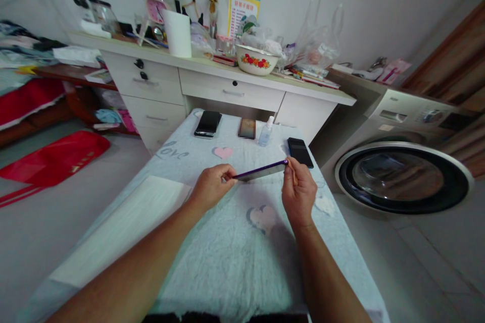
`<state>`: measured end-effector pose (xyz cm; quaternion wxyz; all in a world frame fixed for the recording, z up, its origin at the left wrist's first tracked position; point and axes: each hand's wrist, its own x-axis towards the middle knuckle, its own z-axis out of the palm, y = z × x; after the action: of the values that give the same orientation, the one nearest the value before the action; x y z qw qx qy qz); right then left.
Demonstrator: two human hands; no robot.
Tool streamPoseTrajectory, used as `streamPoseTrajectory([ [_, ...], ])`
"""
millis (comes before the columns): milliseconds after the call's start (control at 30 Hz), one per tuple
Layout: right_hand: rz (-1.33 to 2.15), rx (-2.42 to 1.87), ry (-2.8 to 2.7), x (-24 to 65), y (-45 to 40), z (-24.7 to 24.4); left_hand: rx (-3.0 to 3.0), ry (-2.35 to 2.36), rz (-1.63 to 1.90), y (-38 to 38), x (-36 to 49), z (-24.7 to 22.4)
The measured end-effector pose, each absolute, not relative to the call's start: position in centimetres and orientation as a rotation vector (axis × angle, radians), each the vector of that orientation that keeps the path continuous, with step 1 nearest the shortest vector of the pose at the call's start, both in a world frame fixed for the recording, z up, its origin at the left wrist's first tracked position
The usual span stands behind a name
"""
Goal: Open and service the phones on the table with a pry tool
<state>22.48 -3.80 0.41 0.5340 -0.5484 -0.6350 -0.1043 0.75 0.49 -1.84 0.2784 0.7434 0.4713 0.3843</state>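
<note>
Left to right on the cloth-covered table (242, 267): a white sheet (125, 227), near; a dark-screened smartphone (208, 123), far; the left hand (212, 185), pinching one end of a purple-edged smartphone (261, 170) held tilted above mid-table; a spray bottle (265, 133), far; the right hand (299, 192), gripping the other end. The step appears to be two-handed handling; turning it would call for steady fingertips.

Left forearm (140, 257) slants inward, right forearm (328, 272) too; left hand (212, 185), right hand (299, 189) apart, both pinching, fingers bent.
</note>
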Motion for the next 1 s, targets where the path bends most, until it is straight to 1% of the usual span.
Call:
streamPoseTrajectory([
  [433,-0.302,-1.198,-1.641,20.9,-4.6,1.4,2.199,1.287,0.854,0.9,0.7,-2.5],
  [700,-0.253,-1.140,-1.732,19.9,-4.7,1.2,2.279,1.261,0.779,0.5,0.9,-2.2],
  [800,-0.247,-1.123,-1.769,19.6,-4.9,1.2,2.291,1.185,0.898,0.0,1.0,-1.7],
  [1000,-0.232,-1.054,-1.816,19.1,-5.0,1.1,2.308,1.011,1.339,-1.6,1.5,-0.1],
])
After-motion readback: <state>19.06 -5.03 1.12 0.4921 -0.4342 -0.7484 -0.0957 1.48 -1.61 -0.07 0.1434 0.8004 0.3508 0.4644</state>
